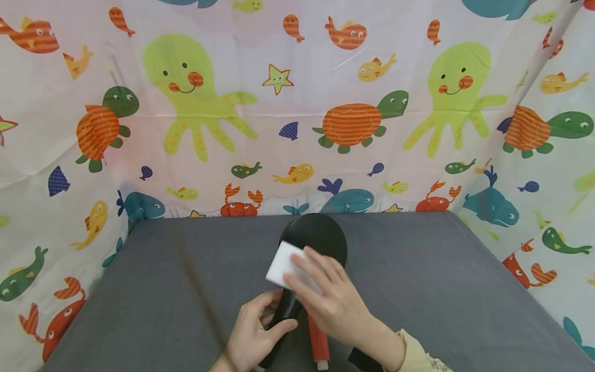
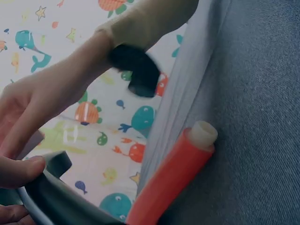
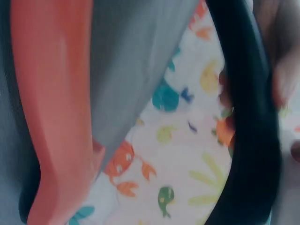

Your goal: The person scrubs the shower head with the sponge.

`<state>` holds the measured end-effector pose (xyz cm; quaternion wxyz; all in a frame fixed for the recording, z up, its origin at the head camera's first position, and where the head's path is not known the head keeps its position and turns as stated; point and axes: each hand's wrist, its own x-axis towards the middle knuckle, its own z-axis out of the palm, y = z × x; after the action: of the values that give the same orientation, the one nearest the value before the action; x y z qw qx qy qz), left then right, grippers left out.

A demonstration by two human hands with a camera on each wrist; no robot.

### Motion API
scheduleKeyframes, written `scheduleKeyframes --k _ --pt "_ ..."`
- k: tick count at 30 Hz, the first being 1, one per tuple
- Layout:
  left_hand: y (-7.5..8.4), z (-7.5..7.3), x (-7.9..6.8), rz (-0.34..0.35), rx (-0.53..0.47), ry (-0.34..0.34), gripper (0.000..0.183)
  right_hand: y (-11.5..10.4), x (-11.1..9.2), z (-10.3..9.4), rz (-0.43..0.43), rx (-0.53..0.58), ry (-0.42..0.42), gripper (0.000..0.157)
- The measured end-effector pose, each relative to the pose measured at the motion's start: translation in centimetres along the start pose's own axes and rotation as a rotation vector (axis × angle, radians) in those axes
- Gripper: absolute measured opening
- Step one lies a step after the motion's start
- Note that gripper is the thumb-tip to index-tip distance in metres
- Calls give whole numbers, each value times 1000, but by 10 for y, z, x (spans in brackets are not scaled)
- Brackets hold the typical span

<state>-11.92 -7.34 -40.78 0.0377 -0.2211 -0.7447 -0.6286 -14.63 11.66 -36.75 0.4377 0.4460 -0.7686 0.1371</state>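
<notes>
In the head view, my left hand (image 1: pixel 257 328) grips the black handle (image 1: pixel 289 305) of what looks like a frying pan, thumb on one side and fingers on the other. The dark round pan (image 1: pixel 321 232) lies beyond, partly covered. My right hand (image 1: pixel 332 297) holds a white block-shaped sponge (image 1: pixel 282 264) over the place where handle and pan meet. Just right of the black handle is a red handle (image 1: pixel 318 338) with a pale end; what it belongs to is mostly hidden. The right wrist view shows the red handle (image 3: pixel 54 93) and the black handle (image 3: pixel 251 108) apart.
A grey cloth-covered table (image 1: pixel 409 268) lies beneath. Behind and at both sides hangs a white curtain (image 1: pixel 288 103) printed with sea animals. A dark band (image 2: pixel 136 70) is near the right wrist. A blurred thin brown streak (image 1: pixel 197 284) crosses the left side.
</notes>
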Motion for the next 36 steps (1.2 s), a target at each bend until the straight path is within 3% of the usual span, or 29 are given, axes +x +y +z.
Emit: scheduleKeyframes --k 3,5,6,9,13,15,17,20,23,26,29,31,36 --pt "-2 1 0 31 38 10 37 -8 -1 1 -69 12 -116 52" --pt "-4 2 -1 74 90 13 38 -3 5 1 -75 -3 -108 52" --pt "-5 3 -2 99 113 14 38 2 9 0 -59 -5 -83 45" --pt "-7 6 -4 147 170 15 38 22 17 -2 73 16 22 31" --pt "-7 9 -6 149 178 34 34 46 18 -10 342 76 112 34" --pt "-7 9 -5 141 160 48 33 49 14 -10 400 92 149 35" --pt "-7 8 -5 128 136 55 33 44 9 -7 369 99 169 34" --pt "-7 7 -4 100 106 74 35 25 0 1 201 88 158 32" --pt "-7 5 -2 61 70 101 36 5 -9 8 20 102 90 29" --pt "-8 4 -1 40 56 116 38 -5 -12 11 -74 134 10 29" --pt "-8 3 -1 31 68 98 39 1 -5 10 -75 138 1 30" --pt "-8 2 -2 20 69 73 38 12 3 8 -26 146 38 30" --pt "-6 2 -3 -3 23 30 40 43 17 0 227 175 148 34"
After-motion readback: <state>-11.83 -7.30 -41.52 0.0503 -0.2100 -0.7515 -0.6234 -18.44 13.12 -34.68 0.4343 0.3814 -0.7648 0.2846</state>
